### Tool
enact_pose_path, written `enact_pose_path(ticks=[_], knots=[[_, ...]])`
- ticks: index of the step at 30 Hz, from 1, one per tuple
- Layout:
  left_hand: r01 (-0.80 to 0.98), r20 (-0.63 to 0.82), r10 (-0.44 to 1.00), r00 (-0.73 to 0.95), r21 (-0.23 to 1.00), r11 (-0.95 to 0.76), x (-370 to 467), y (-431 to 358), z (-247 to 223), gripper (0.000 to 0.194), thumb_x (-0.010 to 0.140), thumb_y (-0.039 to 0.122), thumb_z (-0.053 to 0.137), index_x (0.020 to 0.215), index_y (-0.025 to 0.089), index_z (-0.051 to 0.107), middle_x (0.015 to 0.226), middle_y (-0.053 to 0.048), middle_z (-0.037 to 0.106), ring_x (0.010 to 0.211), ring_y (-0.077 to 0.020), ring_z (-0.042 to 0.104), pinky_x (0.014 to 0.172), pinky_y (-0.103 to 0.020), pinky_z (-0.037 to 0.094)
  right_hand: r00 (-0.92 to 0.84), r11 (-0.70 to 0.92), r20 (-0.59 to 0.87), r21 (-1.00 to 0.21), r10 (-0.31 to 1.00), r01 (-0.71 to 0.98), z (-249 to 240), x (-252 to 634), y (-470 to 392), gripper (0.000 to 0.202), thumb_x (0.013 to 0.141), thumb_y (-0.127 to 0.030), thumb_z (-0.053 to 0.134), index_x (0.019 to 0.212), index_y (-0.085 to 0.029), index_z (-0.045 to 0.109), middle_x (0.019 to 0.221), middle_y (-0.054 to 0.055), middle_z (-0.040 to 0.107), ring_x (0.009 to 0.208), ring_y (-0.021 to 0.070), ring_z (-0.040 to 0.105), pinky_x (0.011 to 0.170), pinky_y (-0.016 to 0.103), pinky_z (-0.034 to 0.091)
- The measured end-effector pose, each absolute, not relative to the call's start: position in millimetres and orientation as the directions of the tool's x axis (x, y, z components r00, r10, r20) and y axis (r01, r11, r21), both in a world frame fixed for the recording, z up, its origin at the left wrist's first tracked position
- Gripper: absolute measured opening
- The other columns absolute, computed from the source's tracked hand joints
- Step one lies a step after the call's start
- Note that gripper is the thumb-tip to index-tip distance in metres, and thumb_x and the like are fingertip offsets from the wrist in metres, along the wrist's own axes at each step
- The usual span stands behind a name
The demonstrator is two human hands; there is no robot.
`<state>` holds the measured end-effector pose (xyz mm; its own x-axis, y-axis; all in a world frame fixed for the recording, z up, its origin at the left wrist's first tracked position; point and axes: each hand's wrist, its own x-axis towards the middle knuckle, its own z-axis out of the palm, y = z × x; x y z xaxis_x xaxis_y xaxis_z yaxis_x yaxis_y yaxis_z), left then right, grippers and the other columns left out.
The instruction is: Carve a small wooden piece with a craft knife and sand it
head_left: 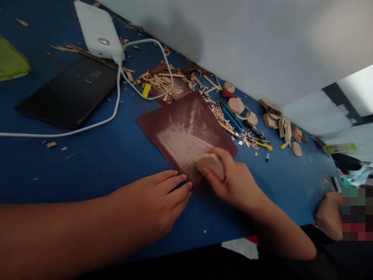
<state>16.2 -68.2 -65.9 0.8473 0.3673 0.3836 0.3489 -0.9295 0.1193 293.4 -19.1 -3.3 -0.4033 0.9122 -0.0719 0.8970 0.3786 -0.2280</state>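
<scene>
Hands, two, set apart above the near side of a blue worktop (99, 155). Right hand (236, 179): thumb and fingers clamped round one pale wooden piece (215, 166), rounded in outline, resting, it seems, on a brown abrasive sheet (186, 111), toward the worktop's near edge. Left hand (163, 198): flat, nothing held, fingers slightly spread, tips at the sheet's near margin.

Progress, as judged: rubbing well under way, a broad smear of pale dust (176, 144) marking the sheet. Degree of smoothness reached: not to be told. Wooden discs (235, 105), several, along the worktop's far edge: apparently cut to round already. Wooden blocks (270, 120), a cluster, farther right on that edge: angular, seemingly left to be worked.

Beyond the sheet, by the far edge: shavings (159, 82), heaped; blue pens (230, 118); yellow cutter (264, 146). Toward the far left corner: white power bank (99, 25), white cable (118, 95), dark phone (70, 93).

Hidden or unclear: underside of the wooden piece; whether the left fingertips press sheet or worktop; second brown sheet (184, 86), largely buried in shavings; green packet (11, 62), cut off at left; bare limb (329, 216) of another person by the right end, partly masked; articles beyond it, blurred
</scene>
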Motion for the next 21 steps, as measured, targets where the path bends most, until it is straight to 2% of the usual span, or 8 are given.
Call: enact_pose_path(ticks=[3,4,7,8,12,15,17,21], knots=[[0.368,0.391,0.384,0.836,0.120,-0.922,17.0,-68.2,-65.2,0.041,0.098,0.037,0.067,0.133,0.017,0.077,0.136,-0.006,0.080,0.125,-0.0271,0.072,0.114,-0.044,0.050,-0.260,0.260,0.023,-0.173,0.965,0.950,-4.0,291.5,-18.8,0.046,0.106,-0.047,0.055,0.144,-0.021,0.050,0.108,0.012,0.082,0.073,0.0283,0.079,0.064,0.035,0.054],[0.370,0.397,0.385,0.833,0.116,-0.922,17.3,-68.2,-65.1,0.041,0.098,0.037,0.067,0.132,0.017,0.077,0.136,-0.005,0.080,0.125,-0.0270,0.072,0.114,-0.043,0.050,-0.275,0.276,0.032,-0.173,0.961,0.945,-4.6,290.4,-19.3,0.047,0.106,-0.047,0.055,0.144,-0.020,0.050,0.108,0.013,0.082,0.073,0.0287,0.079,0.064,0.036,0.054],[0.377,0.410,0.387,0.826,0.109,-0.920,17.7,-68.2,-65.1,0.041,0.098,0.037,0.065,0.131,0.016,0.078,0.133,-0.004,0.081,0.123,-0.0266,0.073,0.115,-0.042,0.050,-0.444,0.419,-0.059,-0.240,0.894,0.876,-6.6,287.8,-21.6,0.049,0.106,-0.047,0.056,0.147,-0.022,0.048,0.107,0.012,0.083,0.075,0.0279,0.080,0.065,0.035,0.056],[0.378,0.412,0.388,0.824,0.111,-0.919,17.8,-68.2,-65.1,0.041,0.098,0.036,0.065,0.131,0.016,0.078,0.133,-0.005,0.082,0.123,-0.0266,0.073,0.115,-0.042,0.050,-0.445,0.419,-0.067,-0.239,0.893,0.876,-7.1,288.0,-21.1,0.049,0.106,-0.048,0.056,0.147,-0.023,0.048,0.106,0.011,0.083,0.074,0.0277,0.080,0.064,0.035,0.055],[0.378,0.407,0.394,0.824,0.121,-0.918,17.6,-68.5,-66.1,0.039,0.098,0.032,0.063,0.132,0.018,0.077,0.137,-0.006,0.080,0.125,-0.0271,0.073,0.114,-0.043,0.051,-0.232,0.236,0.046,-0.128,0.972,0.963,-7.4,290.9,-16.9,0.048,0.106,-0.048,0.055,0.146,-0.021,0.050,0.106,0.013,0.082,0.071,0.0294,0.079,0.063,0.037,0.055],[0.370,0.414,0.383,0.826,0.114,-0.922,17.5,-68.3,-67.2,0.039,0.098,0.033,0.063,0.130,0.017,0.078,0.136,-0.007,0.080,0.124,-0.0276,0.074,0.114,-0.043,0.052,-0.398,0.387,-0.027,-0.182,0.917,0.904,-6.7,290.1,-18.9,0.048,0.107,-0.048,0.055,0.147,-0.022,0.049,0.115,0.014,0.081,0.080,0.0291,0.081,0.070,0.037,0.058],[0.362,0.416,0.374,0.829,0.113,-0.926,17.3,-68.1,-68.0,0.039,0.098,0.033,0.062,0.130,0.017,0.078,0.136,-0.008,0.080,0.123,-0.0279,0.074,0.114,-0.044,0.053,-0.435,0.415,-0.067,-0.200,0.898,0.888,-6.0,290.5,-18.7,0.048,0.106,-0.049,0.056,0.147,-0.023,0.048,0.115,0.013,0.081,0.079,0.0284,0.081,0.069,0.036,0.058],[0.376,0.418,0.389,0.821,0.117,-0.919,17.2,-68.9,-69.2,0.040,0.097,0.032,0.064,0.131,0.017,0.077,0.138,-0.009,0.079,0.125,-0.0278,0.074,0.114,-0.044,0.053,-0.207,0.210,0.042,-0.080,0.977,0.975,-4.9,293.6,-15.7,0.050,0.106,-0.049,0.055,0.147,-0.020,0.049,0.103,0.013,0.082,0.067,0.0299,0.077,0.061,0.037,0.053]])
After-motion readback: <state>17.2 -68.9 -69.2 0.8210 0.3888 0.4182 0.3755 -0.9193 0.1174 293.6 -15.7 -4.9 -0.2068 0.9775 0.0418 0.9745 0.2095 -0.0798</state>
